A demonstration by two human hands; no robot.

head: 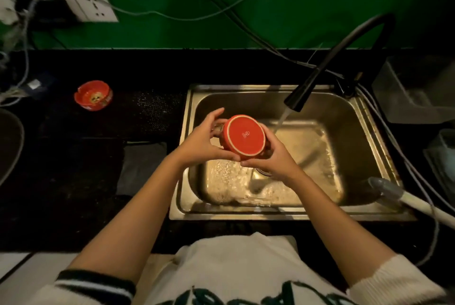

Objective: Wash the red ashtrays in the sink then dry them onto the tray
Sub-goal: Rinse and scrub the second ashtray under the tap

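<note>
I hold a red ashtray [246,136] over the steel sink [369,117], its flat underside turned up toward me. My left hand [205,139] grips its left side and my right hand [273,157] grips its right side from below. Water runs from the black tap [320,76] into the basin just right of the ashtray, not onto it. A second red ashtray [93,95] sits upright on the dark counter to the left of the sink. No tray can be made out for certain.
A dark cloth [140,164] lies on the counter beside the sink's left edge. A hose end [389,190] rests on the sink's right rim. Clear containers [418,90] stand at the right. Cables and a wall socket [93,4] hang on the green wall.
</note>
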